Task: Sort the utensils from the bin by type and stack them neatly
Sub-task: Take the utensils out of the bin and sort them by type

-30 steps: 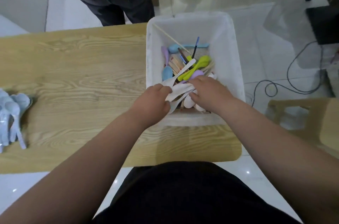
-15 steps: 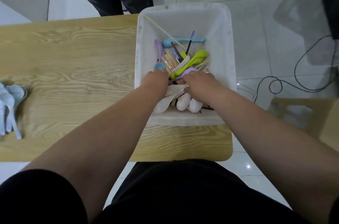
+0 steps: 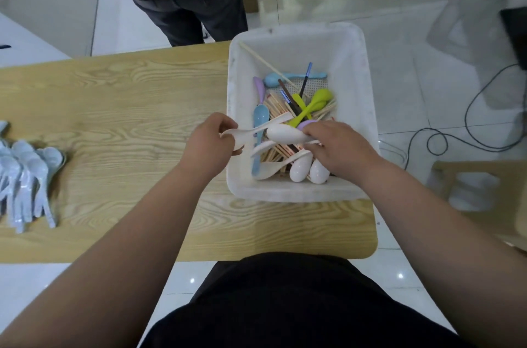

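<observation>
At the right end of the tabletop (image 3: pixel 128 105) the white bin (image 3: pixel 299 194) sat with its right wall level with the tabletop's edge and its near wall a little back from our side. Our left grip (image 3: pixel 211 145) hovered over the bin's left wall, fingers pinched on a white spoon (image 3: pixel 242 135). Our right grip (image 3: pixel 339 148) was inside the bin, curled round a second white spoon (image 3: pixel 285 133), bowl pointing left. Beneath lay more white spoons (image 3: pixel 302 170), wooden chopsticks (image 3: pixel 275 109), green spoons (image 3: pixel 315 105), a blue spoon (image 3: pixel 260 119) and a purple spoon (image 3: pixel 258 88), all crossed over each other. Bare wood stretched leftward to a pile of pale blue spoons (image 3: pixel 25 176) at the far left. A person in dark trousers (image 3: pixel 199 11) stood against the far edge. A cable (image 3: pixel 427 142) looped on the floor to the right, near a wooden stool (image 3: pixel 484 173).
</observation>
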Available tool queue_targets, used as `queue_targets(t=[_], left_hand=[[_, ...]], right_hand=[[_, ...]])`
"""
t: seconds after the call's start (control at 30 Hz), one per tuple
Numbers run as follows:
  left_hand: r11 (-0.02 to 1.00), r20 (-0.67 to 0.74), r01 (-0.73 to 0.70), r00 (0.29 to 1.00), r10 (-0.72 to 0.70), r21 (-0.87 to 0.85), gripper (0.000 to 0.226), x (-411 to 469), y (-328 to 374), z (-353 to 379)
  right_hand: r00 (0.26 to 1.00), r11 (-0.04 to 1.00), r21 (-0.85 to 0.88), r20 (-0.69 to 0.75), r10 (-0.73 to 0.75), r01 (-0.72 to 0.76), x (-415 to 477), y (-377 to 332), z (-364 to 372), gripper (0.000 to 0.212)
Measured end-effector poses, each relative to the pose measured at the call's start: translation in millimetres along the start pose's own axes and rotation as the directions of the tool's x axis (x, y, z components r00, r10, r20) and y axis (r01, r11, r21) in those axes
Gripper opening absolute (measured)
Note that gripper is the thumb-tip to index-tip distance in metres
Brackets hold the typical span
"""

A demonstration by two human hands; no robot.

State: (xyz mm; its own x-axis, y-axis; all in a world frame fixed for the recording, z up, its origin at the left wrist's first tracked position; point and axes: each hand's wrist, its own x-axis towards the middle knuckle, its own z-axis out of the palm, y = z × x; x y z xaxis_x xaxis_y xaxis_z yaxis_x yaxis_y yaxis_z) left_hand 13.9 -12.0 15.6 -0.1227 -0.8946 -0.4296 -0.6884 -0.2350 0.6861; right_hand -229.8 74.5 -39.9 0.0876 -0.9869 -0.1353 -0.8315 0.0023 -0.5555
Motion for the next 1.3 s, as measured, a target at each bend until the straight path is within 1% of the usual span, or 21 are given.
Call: queue_targets(t=[0.07,0.13,0.2,0.23,0.33,0.4,0.43,0.5,0.57,0.63,0.7,0.73,0.8,0.83,0.9,0.97,1.03,1.1,1.17,1.23,1.3], left_hand=[[0.987,-0.002,0.038,0.999,-0.038,-0.155,0.026,-7,-10,-10],[0.96,0.022,0.07,0.998,-0.067,-0.271,0.023,-13,-19,-16],[0.928,0.088,0.085,0.995,-0.057,-0.364,0.016,-19,-26,-20],[0.903,0.143,0.097,0.989,-0.04,-0.418,0.014,-23,-28,-22],[0.809,0.291,0.15,0.956,0.027,-0.568,0.024,-33,-42,-30],[0.79,0.327,0.152,0.943,0.063,-0.593,0.028,-37,-53,-38],[0.786,0.331,0.148,0.941,0.076,-0.6,0.025,-39,-58,-42],[0.781,0.312,0.138,0.947,0.076,-0.609,0.017,-42,-66,-49],[0.795,0.283,0.134,0.958,0.049,-0.592,0.018,-45,-74,-56],[0.824,0.275,0.146,0.961,0.012,-0.547,0.024,-46,-83,-65],[0.849,0.302,0.16,0.953,-0.001,-0.504,0.03,-48,-94,-75],[0.857,0.334,0.165,0.943,0.009,-0.489,0.034,-49,-99,-79],[0.851,0.418,0.191,0.908,0.036,-0.489,0.041,-53,-109,-87],[0.835,0.454,0.22,0.89,0.04,-0.504,0.045,-54,-115,-92],[0.786,0.507,0.292,0.862,0.031,-0.544,0.049,-55,-126,-101],[0.743,0.535,0.336,0.844,0.036,-0.579,0.043,-58,-137,-110],[0.733,0.557,0.357,0.83,0.036,-0.58,0.032,-64,-146,-115],[0.751,0.549,0.338,0.835,0.039,-0.567,0.02,-69,-154,-117],[0.759,0.521,0.306,0.852,0.051,-0.574,0.024,-73,-159,-117],[0.77,0.471,0.281,0.881,0.028,-0.572,0.02,-78,-162,-117],[0.802,0.397,0.253,0.917,-0.022,-0.541,0.015,-85,-168,-119]], right_hand=[[0.998,0.985,0.167,-0.035,0.058,-0.051,-10,-11,-8,0.016],[0.993,0.94,0.328,-0.033,0.113,-0.096,-15,-27,-13,0.013],[0.985,0.884,0.444,-0.014,0.17,-0.146,-17,-47,-15,0.007],[0.984,0.874,0.459,-0.001,0.179,-0.159,-16,-57,-14,0.003],[0.986,0.923,0.35,0.026,0.162,-0.161,-15,-79,-6,0.022],[0.99,0.961,0.241,0.036,0.134,-0.138,-16,-92,0,0.012],[0.993,0.976,0.185,0.029,0.114,-0.117,-17,-97,4,0.005],[0.998,0.993,0.1,-0.008,0.06,-0.059,-18,-109,12,0.009],[0.995,1.0,0.009,-0.097,-0.009,0.01,-21,-124,21,0.01],[0.971,0.994,-0.099,-0.23,-0.065,0.043,-24,-140,33,0.017],[0.946,0.985,-0.153,-0.302,-0.119,0.075,-25,-158,43,0.025],[0.955,0.982,-0.166,-0.263,-0.138,0.096,-25,-168,49,0.028],[0.992,0.985,-0.149,-0.073,-0.101,0.09,-21,-189,61,0.036],[0.997,0.987,-0.141,0.012,-0.07,0.071,-19,-196,67,0.04],[0.994,0.989,-0.14,0.104,-0.021,0.035,-16,-205,77,0.045],[0.985,0.992,-0.122,0.169,-0.022,0.043,-16,-211,85,0.045],[0.967,0.992,-0.1,0.25,-0.051,0.078,-17,-217,93,0.044],[0.942,0.992,-0.086,0.33,-0.062,0.096,-18,-222,101,0.043],[0.933,0.994,-0.065,0.355,-0.062,0.09,-16,-224,107,0.04],[0.928,0.994,-0.039,0.365,-0.076,0.097,-12,-227,113,0.037],[0.904,0.995,0.011,0.417,-0.091,0.096,-9,-232,119,0.031]])
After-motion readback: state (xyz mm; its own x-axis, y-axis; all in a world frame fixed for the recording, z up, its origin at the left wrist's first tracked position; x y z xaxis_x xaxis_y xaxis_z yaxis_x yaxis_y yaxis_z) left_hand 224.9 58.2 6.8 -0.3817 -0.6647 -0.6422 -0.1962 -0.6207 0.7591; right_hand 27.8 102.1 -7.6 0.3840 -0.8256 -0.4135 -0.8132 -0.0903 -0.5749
